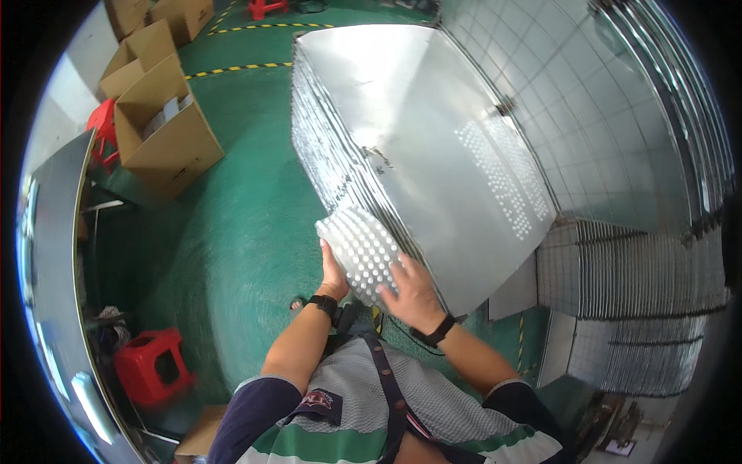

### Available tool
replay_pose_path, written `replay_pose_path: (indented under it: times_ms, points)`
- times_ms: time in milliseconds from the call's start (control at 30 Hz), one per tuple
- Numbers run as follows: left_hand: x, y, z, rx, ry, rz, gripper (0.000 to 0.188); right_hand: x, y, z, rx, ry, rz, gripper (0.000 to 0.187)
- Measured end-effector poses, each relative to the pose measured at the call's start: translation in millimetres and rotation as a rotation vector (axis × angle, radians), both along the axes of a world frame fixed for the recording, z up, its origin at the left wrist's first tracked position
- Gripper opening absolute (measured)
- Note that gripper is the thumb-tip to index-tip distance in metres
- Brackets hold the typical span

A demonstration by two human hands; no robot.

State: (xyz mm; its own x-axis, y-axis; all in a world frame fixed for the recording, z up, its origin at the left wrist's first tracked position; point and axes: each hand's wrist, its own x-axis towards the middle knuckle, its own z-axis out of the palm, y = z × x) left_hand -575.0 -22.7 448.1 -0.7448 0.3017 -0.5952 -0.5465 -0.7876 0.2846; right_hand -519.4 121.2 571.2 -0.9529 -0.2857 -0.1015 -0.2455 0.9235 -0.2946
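My left hand (332, 272) is closed on the left edge of a thin pale sheet (335, 224) that carries rows of small round white pieces. Over the right side of that sheet is my right hand (416, 297), its fingers apart and a little blurred, the tips among the white pieces. Whether they press on any piece I cannot tell. Just beyond the sheet stands a tall stack of metal sheets (402, 100). Its top sheet bears a patch of similar white dots (498, 185) toward the right.
More stacked metal sheets and wire racks (618, 267) line the right side. Open cardboard boxes (174, 147) stand at the far left, with a red stool (154, 367) nearer. A dark table (58, 224) runs along the left edge. Yellow-black tape (239, 69) marks the green floor.
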Motion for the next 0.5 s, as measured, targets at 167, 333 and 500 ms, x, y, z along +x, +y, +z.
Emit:
replay_pose_path:
  times_ms: [167,333,500]
  points:
    - [9.1,-9.3,2.9,-0.123,0.18,0.169,0.076,-50.9,14.9,-6.3,-0.519,-0.013,-0.256,0.04]
    - [26.8,-12.8,4.5,-0.45,0.444,0.198,0.058,-50.4,-3.4,-14.7,-0.739,-0.053,-0.209,0.032]
    - [42.6,-11.0,7.1,-0.384,0.483,0.333,0.052,-46.8,0.0,-17.8,-1.123,-0.25,-0.305,0.021]
